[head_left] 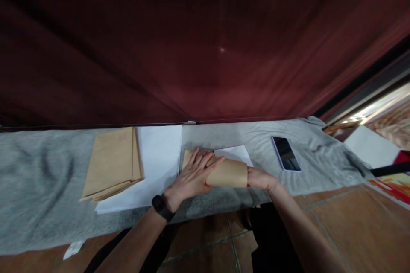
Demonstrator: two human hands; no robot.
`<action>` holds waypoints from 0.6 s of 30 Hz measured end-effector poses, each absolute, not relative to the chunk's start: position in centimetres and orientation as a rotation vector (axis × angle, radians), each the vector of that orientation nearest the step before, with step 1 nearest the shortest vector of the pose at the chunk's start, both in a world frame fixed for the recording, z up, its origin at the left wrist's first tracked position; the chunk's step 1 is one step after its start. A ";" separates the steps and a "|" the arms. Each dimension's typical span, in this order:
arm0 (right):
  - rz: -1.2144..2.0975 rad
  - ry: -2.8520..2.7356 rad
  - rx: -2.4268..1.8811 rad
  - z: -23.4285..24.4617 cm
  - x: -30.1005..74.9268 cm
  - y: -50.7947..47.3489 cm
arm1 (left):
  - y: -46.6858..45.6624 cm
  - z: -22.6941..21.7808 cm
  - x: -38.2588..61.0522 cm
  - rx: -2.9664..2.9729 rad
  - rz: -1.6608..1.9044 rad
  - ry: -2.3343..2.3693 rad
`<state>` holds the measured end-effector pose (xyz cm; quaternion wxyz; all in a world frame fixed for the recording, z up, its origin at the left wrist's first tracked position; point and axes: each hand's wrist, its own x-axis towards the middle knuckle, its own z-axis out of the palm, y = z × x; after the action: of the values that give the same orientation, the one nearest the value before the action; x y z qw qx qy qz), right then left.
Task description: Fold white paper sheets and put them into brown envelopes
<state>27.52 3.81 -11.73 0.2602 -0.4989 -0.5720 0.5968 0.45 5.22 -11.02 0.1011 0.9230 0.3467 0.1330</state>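
Observation:
A brown paper envelope [229, 172] lies on the grey cloth in front of me, its right end bulging open. Across its left part rests my left hand [195, 172], fingers stretched out and spread, pressing on the paper. My right hand [256, 177] reaches into the open right end; its fingers are hidden inside. Whether they hold anything I cannot see. Behind the envelope, a white sheet [235, 152] shows partly. To the left, a stack of brown envelopes [112, 160] lies over a larger pile of white paper [158, 153].
A phone [286, 154] with a pale purple edge lies on the grey cloth [323, 153] at the right. A dark red curtain-like surface [205, 51] rises behind. Tiled floor [361, 217] runs along the near side, with a small white scrap [73, 249] at the cloth's front edge.

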 end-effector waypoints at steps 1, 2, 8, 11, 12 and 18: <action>1.628 -1.590 -1.357 -11.7 27.6 3.8 | 5.2 -11.0 0.5 2.725 0.392 1.025; 1.635 -1.626 -1.357 -11.5 27.6 3.7 | 5.2 -10.9 0.5 2.719 0.394 1.029; 1.498 -1.794 -1.240 -10.7 28.4 3.6 | 5.6 -11.2 0.6 2.641 0.384 1.130; 1.499 -1.715 -1.238 -10.8 28.5 3.4 | 5.9 -11.4 0.6 2.615 0.382 1.133; 1.551 -1.666 -1.238 -10.9 28.5 3.3 | 6.0 -11.4 0.6 2.606 0.391 1.130; 1.564 -1.776 -1.209 -11.2 28.0 3.2 | 5.7 -11.7 0.8 2.607 0.395 1.105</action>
<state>28.02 3.15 -11.18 0.2397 -0.4416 -0.6489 0.5714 0.78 5.74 -11.70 0.1409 0.9028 0.3826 0.1368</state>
